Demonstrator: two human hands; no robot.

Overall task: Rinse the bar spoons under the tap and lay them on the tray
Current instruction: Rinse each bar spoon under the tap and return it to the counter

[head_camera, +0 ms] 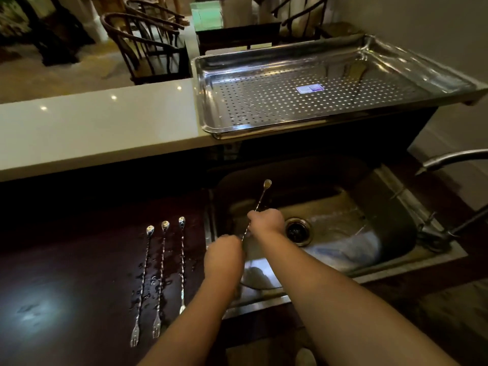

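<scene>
Both hands grip one bar spoon (260,204) over the sink (390,225): left hand (224,256) fisted on its lower end, right hand (266,220) pinching mid-shaft. Three spoons (163,276) wait on the wet counter (66,273). Rinsing seems in hand; next it must be carried up to the empty perforated tray (311,101).

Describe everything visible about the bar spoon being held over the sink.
The bar spoon is a thin, shiny metal rod with a twisted stem and a small oval bowl at its far end. It slants over the sink, bowl up and away from the person. The right hand grips mid-stem; the left hand closes around the near end, hiding that tip. It touches nothing else.
</scene>
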